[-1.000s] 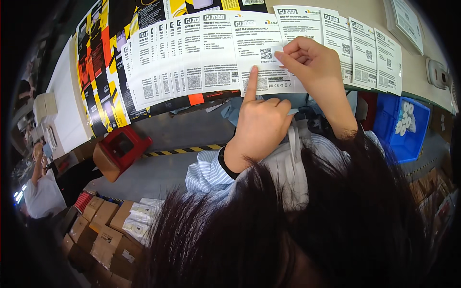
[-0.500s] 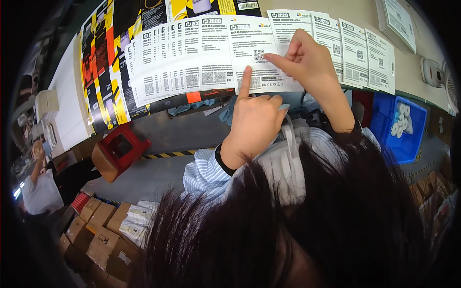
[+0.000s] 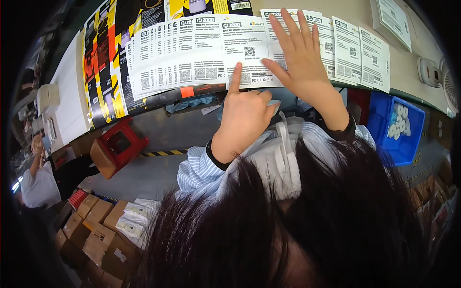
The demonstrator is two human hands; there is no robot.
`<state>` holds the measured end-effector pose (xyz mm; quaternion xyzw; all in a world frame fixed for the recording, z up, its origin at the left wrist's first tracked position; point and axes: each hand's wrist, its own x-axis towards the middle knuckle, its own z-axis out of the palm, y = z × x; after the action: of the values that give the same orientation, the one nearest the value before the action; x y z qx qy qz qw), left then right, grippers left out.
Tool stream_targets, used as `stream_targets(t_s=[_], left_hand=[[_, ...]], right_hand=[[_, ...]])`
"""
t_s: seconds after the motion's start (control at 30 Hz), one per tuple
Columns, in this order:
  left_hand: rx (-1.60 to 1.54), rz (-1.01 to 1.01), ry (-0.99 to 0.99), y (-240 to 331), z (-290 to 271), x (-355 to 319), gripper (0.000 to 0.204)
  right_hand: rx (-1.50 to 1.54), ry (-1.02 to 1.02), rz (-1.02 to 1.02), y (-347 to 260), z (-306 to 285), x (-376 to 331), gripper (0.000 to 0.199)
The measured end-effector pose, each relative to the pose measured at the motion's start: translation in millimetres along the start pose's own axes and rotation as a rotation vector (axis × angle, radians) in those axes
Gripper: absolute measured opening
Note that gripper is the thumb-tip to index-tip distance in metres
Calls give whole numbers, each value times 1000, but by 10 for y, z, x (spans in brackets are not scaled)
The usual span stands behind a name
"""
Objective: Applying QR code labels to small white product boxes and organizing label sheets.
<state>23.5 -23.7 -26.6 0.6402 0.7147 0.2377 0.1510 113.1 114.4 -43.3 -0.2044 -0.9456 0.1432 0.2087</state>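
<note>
A row of overlapping white printed cards point(image 3: 201, 53), each with square codes, lies along the table's near edge. My left hand point(image 3: 244, 120) rests its outstretched index fingertip on the lower left of a card point(image 3: 247, 36) in the middle. Its other fingers are curled, and a small pale edge shows beside them; what it belongs to is hidden. To the right, my right hand point(image 3: 305, 69) lies open with fingers spread over the neighbouring cards point(image 3: 329, 45), its thumb pointing toward the middle card. Nothing shows in its fingers.
Black, yellow and red printed packaging sheets point(image 3: 103, 67) lie under and left of the cards. A stack of white cards point(image 3: 394, 24) and a small fan point(image 3: 449, 86) stand at right. Below are a blue bin point(image 3: 408, 144) with white rolls and a red stool point(image 3: 132, 139). Another person point(image 3: 41, 185) is far left.
My right hand has gone from a pinch at the middle card's code to spread fingers farther up and right. My left index finger stays on the card. The whole view has shifted slightly left.
</note>
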Motion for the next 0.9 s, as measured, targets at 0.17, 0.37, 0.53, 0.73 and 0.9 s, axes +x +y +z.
stream_targets(t_s=[0.17, 0.37, 0.53, 0.73, 0.9], left_hand=[[29, 8, -54, 130, -127, 46, 21], [2, 121, -137, 248, -242, 290, 22], [-2, 150, -203, 152, -104, 491, 25], [-29, 146, -215, 99, -34, 478, 26], [-4, 137, -268, 183, -31, 376, 26]], right_hand=[[5, 113, 27, 7, -81, -9, 64], [597, -19, 271, 85, -544, 46, 69], [352, 44, 92, 440, -511, -79, 47], [195, -39, 59, 562, -348, -148, 52], [175, -59, 38, 539, -338, -134, 57]])
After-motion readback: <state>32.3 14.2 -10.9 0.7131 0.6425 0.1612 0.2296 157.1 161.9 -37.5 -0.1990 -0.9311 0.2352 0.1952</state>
